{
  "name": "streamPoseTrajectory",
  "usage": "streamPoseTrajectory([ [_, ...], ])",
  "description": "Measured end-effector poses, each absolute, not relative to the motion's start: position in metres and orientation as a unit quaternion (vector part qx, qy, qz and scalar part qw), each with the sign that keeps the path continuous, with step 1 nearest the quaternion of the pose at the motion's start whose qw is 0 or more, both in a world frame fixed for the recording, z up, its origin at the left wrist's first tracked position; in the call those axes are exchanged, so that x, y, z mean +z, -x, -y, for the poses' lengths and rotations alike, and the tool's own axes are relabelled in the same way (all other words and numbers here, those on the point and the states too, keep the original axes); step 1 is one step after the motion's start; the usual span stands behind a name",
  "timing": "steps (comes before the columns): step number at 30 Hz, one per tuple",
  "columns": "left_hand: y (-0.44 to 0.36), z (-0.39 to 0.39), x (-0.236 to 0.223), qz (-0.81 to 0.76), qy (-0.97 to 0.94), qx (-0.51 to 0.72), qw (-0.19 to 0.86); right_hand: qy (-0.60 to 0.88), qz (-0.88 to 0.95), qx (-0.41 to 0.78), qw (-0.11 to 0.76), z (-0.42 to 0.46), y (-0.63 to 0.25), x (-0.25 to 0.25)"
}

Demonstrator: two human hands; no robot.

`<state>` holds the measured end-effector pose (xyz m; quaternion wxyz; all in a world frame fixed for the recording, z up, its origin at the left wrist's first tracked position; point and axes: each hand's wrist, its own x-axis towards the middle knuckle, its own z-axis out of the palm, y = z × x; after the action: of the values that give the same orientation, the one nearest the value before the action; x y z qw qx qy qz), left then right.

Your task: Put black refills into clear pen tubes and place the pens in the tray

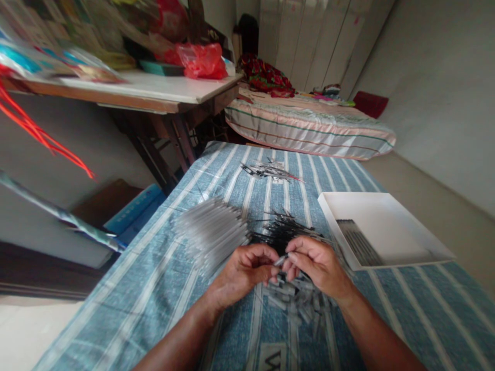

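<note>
My left hand (247,268) and my right hand (315,263) meet over the table, fingertips closed in a pinch. Between them is a small translucent pen cap (281,260) with a dark end at the right hand's fingers; its details are blurred. Under the hands lies a loose heap of similar pen caps (305,304). Just beyond is a pile of thin black pen refills (280,226), partly hidden by my fingers. A stack of clear pen barrels (216,232) lies to the left of them.
On the right stands a shallow white box (410,232) with a row of dark pens (359,242) along its left side. Farther back, several thin black pieces (266,169) lie on the striped tablecloth (154,288). A side table (154,90) and a bed (309,126) stand beyond.
</note>
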<state>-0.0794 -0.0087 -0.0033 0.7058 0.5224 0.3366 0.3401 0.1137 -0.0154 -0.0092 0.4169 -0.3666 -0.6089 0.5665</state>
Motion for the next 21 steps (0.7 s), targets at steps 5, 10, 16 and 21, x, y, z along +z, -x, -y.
streamPoseTrajectory([
  [5, 0.0784, 0.0092, -0.0041, -0.337, -0.526, 0.335, 0.705, 0.368, 0.624, 0.559, 0.403, 0.0149, -0.1142, -0.0069],
  [10, 0.0773, 0.0094, -0.0023, -0.344, -0.53, 0.323, 0.705, 0.384, 0.662, 0.52, 0.381, 0.0164, -0.1155, -0.0054],
  [16, 0.0769, 0.009, -0.0021, -0.378, -0.531, 0.288, 0.701, 0.407, 0.721, 0.437, 0.352, 0.0155, -0.1152, -0.0048],
  [21, 0.0778, 0.0083, -0.0097, -0.391, -0.55, 0.273, 0.686, 0.431, 0.756, 0.37, 0.324, 0.0162, -0.1153, -0.006],
])
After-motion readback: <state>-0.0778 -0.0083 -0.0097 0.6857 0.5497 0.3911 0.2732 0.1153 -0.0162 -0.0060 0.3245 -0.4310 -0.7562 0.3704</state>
